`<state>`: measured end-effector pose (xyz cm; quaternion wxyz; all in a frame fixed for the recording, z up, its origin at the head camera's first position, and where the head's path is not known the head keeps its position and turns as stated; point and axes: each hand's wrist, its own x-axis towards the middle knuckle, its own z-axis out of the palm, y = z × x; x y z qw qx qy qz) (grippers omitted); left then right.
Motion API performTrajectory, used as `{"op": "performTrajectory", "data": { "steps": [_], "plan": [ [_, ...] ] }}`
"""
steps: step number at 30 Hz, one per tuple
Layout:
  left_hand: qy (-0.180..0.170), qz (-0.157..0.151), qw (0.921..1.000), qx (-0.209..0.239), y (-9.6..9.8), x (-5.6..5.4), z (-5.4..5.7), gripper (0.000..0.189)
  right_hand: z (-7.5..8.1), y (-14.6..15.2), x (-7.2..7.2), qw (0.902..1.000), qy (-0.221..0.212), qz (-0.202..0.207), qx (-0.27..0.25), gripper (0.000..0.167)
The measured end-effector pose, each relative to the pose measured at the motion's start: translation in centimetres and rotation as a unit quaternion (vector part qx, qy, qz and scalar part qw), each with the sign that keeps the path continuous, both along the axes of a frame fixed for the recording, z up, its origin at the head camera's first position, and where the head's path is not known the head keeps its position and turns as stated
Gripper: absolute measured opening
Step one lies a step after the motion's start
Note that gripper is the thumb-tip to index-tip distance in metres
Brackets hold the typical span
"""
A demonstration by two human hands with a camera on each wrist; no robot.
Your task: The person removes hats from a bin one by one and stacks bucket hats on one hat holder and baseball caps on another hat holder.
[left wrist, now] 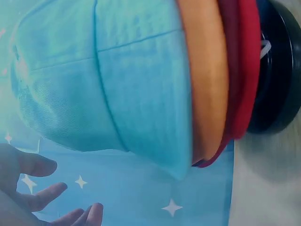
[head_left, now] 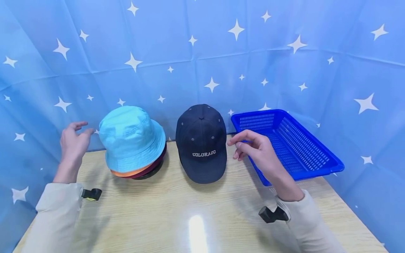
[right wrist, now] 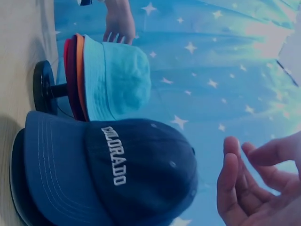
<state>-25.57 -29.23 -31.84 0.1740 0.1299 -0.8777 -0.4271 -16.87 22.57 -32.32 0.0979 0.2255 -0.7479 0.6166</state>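
A light blue bucket hat (head_left: 131, 133) tops a stack on a black stand (right wrist: 43, 87); below it show the brims of an orange hat (left wrist: 204, 80), a maroon one and a red one (left wrist: 248, 70). Just left of the stack, my left hand (head_left: 75, 140) hovers with loosely bent fingers, holding nothing. A navy baseball cap (head_left: 202, 140) lettered COLORADO sits in the middle, on a dark round base (right wrist: 19, 174). To its right, my right hand (head_left: 256, 149) is raised, thumb and fingers loosely bent and apart from the cap, with nothing between them.
A blue plastic basket (head_left: 303, 144) with mesh sides stands at the back right, partly behind my right hand and forearm. Everything rests on a pale wooden table (head_left: 164, 211). A blue curtain (head_left: 177, 31) with white stars hangs close behind and along the sides.
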Motion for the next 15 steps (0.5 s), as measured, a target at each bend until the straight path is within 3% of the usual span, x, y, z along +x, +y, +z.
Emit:
{"op": "performTrajectory", "data": {
  "steps": [4,9,15],
  "plan": [
    [0.007,-0.024,0.9984,-0.052,0.0,-0.5,0.6,0.061,0.0,0.7,0.1,1.0000,0.002,-0.005,-0.004,0.016],
    [0.024,-0.052,0.9920,-0.112,0.3,-1.5,0.5,0.062,-0.5,1.3,0.0,0.9998,-0.006,-0.019,-0.001,0.018],
    [0.055,-0.096,0.9758,-0.188,0.3,-3.1,0.4,0.057,-0.5,2.4,-0.3,0.9989,-0.002,-0.046,0.000,0.016]
  ]
}}
